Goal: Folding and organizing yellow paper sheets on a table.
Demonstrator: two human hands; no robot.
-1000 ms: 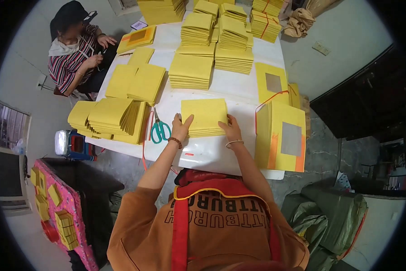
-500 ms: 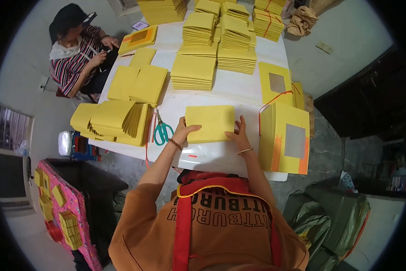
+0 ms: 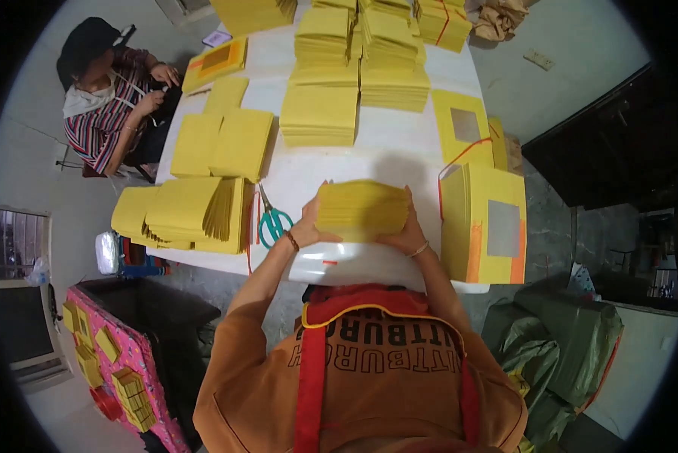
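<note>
— What is being held right now?

— A thick stack of yellow paper sheets (image 3: 361, 210), lifted a little above the near edge of the white tabletop (image 3: 399, 151). The left hand (image 3: 307, 226) clasps its left end and the right hand (image 3: 405, 232) its right end, fingers of both curled round the edges, thumbs on the near side.

— How would that stack behave?

— I'd judge it fairly heavy for its size, and loose: nothing binds the sheets, so they can slide on one another and fan out. The paper looks thin and soft, so a single sheet would flop, but pressed together the stack keeps its shape.

— So where is the best hold?

— At both short ends, squeezing inward, as the hands do now. Holding one end alone would probably let the other end droop and spill.

— Anything close by?

— Green-handled scissors (image 3: 273, 220) lie just left of the left hand, beside a slumped pile of folded yellow sheets (image 3: 195, 215) at the left edge. A tied bundle with silver squares (image 3: 486, 223) stands at the near right corner.
</note>
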